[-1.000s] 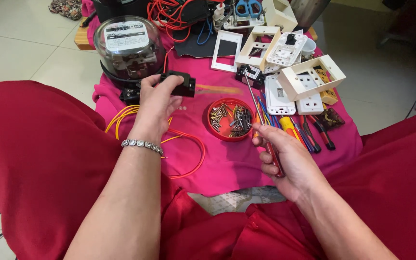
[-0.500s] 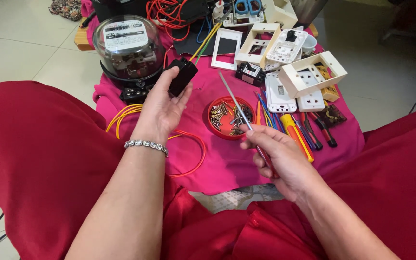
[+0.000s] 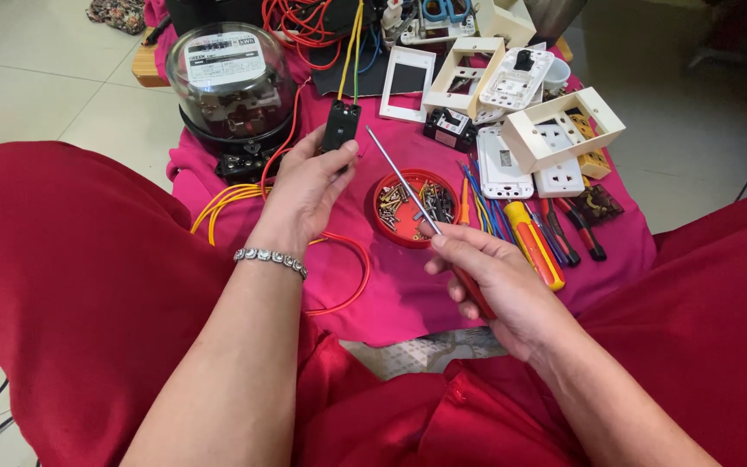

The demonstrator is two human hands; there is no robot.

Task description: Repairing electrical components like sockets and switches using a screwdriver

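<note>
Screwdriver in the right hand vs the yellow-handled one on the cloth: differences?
The red-handled screwdriver is held in the right hand, shaft raised toward the small black part in the left hand; the yellow-handled screwdriver lies flat on the pink cloth, untouched. Handle colours differ. Both point away from the person.

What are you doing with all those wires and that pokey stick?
A person in red sits at a pink cloth covered with electrical parts. The left hand holds up a small black switch with yellow and green wires. The right hand holds a screwdriver, its tip pointing toward the switch but not touching it. Below it sits a red dish of screws, with a round meter behind.
</note>
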